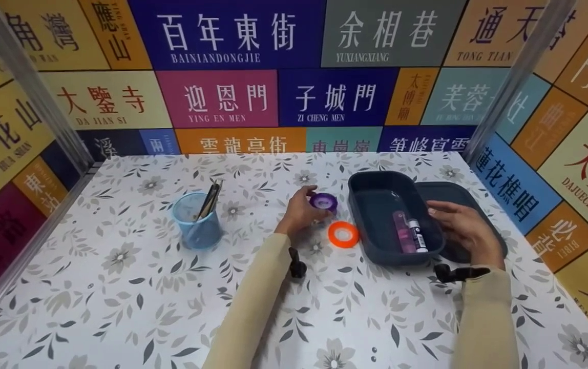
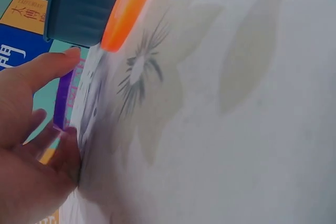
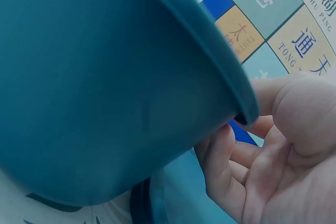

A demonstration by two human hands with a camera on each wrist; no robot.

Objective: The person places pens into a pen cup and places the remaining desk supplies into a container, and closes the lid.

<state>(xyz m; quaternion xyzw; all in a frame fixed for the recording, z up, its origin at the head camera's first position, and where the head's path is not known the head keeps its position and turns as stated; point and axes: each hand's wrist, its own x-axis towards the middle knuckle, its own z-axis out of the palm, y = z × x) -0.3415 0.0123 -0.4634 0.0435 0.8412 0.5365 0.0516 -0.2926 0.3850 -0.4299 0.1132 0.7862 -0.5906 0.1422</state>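
From my remote station I record two bare hands at work over the leaf-patterned tabletop (image 1: 171,307).

Left hand (image 1: 300,211): thumb and fingers bent about the purple tape roll (image 1: 331,203), pinching it at opposite edges, as the left wrist view confirms. The roll is located left of the dark blue container (image 1: 378,210), near its wall. I cannot tell whether its underside bears on the tabletop.

Orange tape roll (image 1: 332,234): lying flat, nearer the wearer than the purple one, just beside the container's left wall. Contact with that wall cannot be confirmed.

Right hand (image 1: 470,233): at the container's right side. In the right wrist view the thumb meets the rim and the other fingers curl beneath it, gripping the edge; the thumb's tip is hidden.

Container contents: a pink tube (image 1: 403,233) and a white-and-dark tube (image 1: 417,236), lying side by side toward the near right end.

Dark lid (image 1: 453,197): to the right of the container, partly covered from my view by it and the right hand.

Light blue cup (image 1: 199,236): upright, well apart on the left, with slim sticks (image 1: 208,201) leaning against its rim.
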